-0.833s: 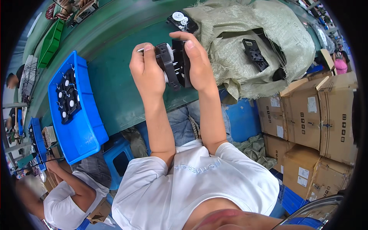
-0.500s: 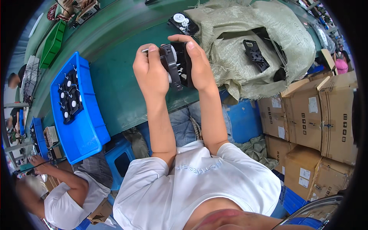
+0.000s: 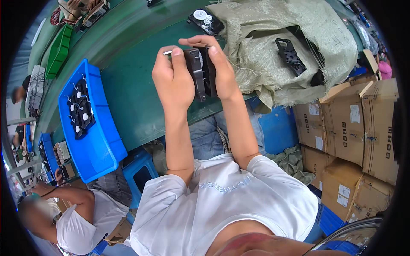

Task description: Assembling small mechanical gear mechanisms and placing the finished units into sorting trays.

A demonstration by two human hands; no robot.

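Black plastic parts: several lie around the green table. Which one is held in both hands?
The black plastic part clamped between the left hand and right hand. The others lie in the blue plastic crate or on the woven sack.

I hold a black, square plastic fan housing (image 3: 200, 73) up above the green table, turned on edge so its thin side faces me, with ribbed moulding showing along that edge. My left hand (image 3: 173, 81) wraps its left face and my right hand (image 3: 220, 70) presses flat against its right face, fingers curled over the top. A thin pale metal pin or tool tip (image 3: 167, 53) pokes out above my left thumb.
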